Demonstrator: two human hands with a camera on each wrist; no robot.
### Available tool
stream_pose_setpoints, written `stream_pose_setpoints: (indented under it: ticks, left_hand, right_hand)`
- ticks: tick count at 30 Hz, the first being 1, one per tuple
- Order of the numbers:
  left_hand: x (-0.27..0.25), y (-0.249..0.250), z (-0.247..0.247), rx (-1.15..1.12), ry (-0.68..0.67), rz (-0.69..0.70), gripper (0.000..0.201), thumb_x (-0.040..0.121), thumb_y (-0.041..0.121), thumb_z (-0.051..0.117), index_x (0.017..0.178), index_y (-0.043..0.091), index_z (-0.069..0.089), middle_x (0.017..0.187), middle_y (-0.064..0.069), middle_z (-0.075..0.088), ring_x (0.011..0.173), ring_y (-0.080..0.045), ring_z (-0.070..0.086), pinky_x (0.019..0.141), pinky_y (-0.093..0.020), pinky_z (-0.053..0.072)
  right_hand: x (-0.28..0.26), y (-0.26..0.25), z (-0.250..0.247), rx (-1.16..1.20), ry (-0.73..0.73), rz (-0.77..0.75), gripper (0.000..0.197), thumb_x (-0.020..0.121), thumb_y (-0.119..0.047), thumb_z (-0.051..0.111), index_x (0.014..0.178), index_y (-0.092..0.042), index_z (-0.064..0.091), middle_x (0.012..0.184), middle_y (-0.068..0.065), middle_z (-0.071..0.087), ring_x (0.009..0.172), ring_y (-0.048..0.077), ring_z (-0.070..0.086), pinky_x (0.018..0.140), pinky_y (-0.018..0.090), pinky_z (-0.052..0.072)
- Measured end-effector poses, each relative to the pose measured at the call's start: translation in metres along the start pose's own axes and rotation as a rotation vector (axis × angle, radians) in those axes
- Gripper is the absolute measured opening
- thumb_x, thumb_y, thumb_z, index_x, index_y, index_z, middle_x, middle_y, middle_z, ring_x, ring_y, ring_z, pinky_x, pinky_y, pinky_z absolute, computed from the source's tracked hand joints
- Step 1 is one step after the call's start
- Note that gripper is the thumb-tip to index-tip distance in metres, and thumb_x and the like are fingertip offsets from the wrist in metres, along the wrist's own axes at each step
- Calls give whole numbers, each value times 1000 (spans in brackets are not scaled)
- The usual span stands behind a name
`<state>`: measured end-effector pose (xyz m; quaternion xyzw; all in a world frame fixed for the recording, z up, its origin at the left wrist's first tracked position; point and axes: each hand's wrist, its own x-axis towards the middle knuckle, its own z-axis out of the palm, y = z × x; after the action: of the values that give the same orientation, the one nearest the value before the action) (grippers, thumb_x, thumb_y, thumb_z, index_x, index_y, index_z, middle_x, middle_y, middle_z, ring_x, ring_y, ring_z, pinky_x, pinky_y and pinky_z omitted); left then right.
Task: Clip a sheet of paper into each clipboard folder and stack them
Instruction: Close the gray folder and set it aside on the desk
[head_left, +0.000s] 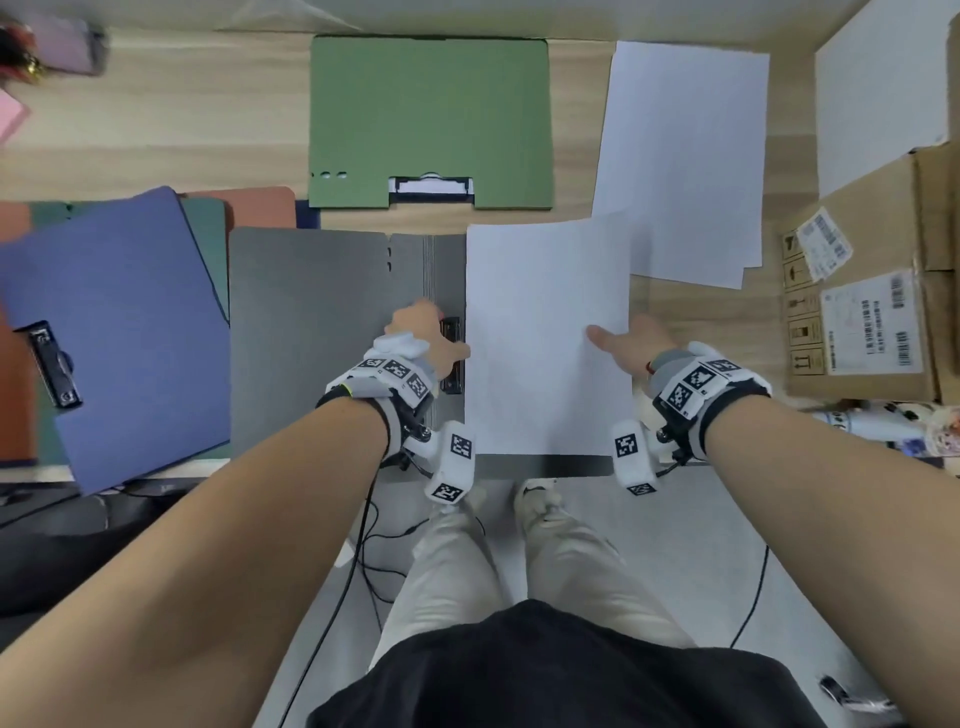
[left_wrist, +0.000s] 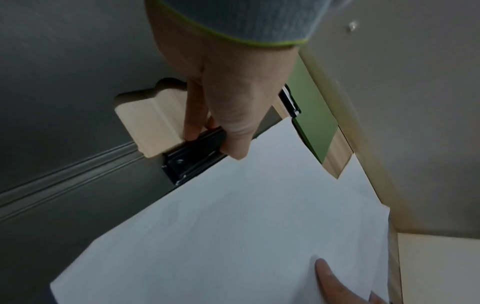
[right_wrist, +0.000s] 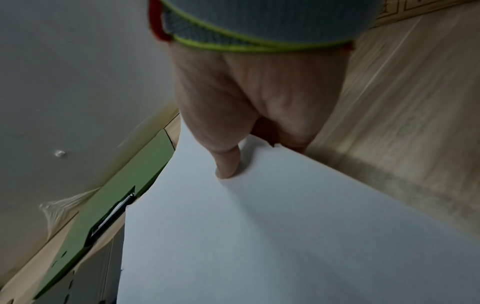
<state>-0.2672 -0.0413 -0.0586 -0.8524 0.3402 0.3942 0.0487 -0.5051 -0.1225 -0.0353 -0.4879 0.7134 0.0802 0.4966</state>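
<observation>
Sliding 1 sheet under the clip of the open grey folder

The left hand pinches the clip open; the right hand pinches the sheet at its far edge. I'd square its near edge fully under the clip before releasing.

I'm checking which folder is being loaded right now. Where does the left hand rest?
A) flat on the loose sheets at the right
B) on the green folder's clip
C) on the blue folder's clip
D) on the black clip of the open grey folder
D: the left hand grips the black clip of the grey folder, beside the white sheet.
</observation>
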Motion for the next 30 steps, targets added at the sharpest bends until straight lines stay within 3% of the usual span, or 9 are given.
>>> stream_pose_setpoints:
  ticks: [3,7,10,14,21,23,25,30]
  left_hand:
    - [4,-13,1,-119,10,58,54,78,36,74,128,24,59,105,0,71,91,-22,68,85,-37,58]
    - [6,-26,3,-351,33,97,48,76,24,76,123,19,67,97,-1,75,87,-22,72,82,-39,61]
    - [6,-30,2,-392,33,133,47,78,19,76,124,16,67,97,-2,75,84,-23,72,79,-38,62]
    - [11,-32,3,-366,49,161,45,77,21,75,121,18,67,89,5,74,83,-18,71,81,-35,60]
    - [15,-32,4,-272,56,174,49,78,25,75,125,19,62,89,8,69,84,-15,66,81,-32,57]
    - [16,-32,5,-273,61,164,50,78,25,75,126,20,60,82,12,64,81,-13,62,79,-30,56]
    - [16,-32,6,-284,63,165,53,77,25,76,128,20,60,80,12,65,81,-13,64,81,-34,58]
    - [18,-33,6,-298,56,166,56,76,27,77,128,20,59,86,7,71,83,-16,69,81,-38,59]
  right_hand:
    - [1,-2,4,112,-62,-16,44,96,-29,60,132,-5,52,126,2,57,109,24,55,90,31,41]
    - [5,-4,4,256,-127,10,32,91,-27,67,118,-13,61,111,4,67,87,19,63,82,34,49]
    - [6,-7,5,234,-129,4,38,89,-33,68,120,-12,62,111,3,67,97,25,64,85,37,50]
    - [8,-9,10,108,-103,-47,48,88,-41,68,124,-10,61,116,1,65,104,24,61,95,38,48]
    - [13,-12,13,-64,-62,-34,58,92,-44,61,134,-5,51,127,4,57,121,28,53,90,33,39]
    - [16,-13,14,-94,-47,-37,62,92,-44,61,138,-4,46,133,2,54,125,29,51,95,34,39]
    - [17,-13,16,-114,-35,-45,65,91,-45,62,138,-3,46,137,8,54,125,31,51,98,37,41]
    - [22,-12,18,-139,-37,-71,57,90,-46,62,129,-4,55,128,8,61,116,30,57,93,35,45]
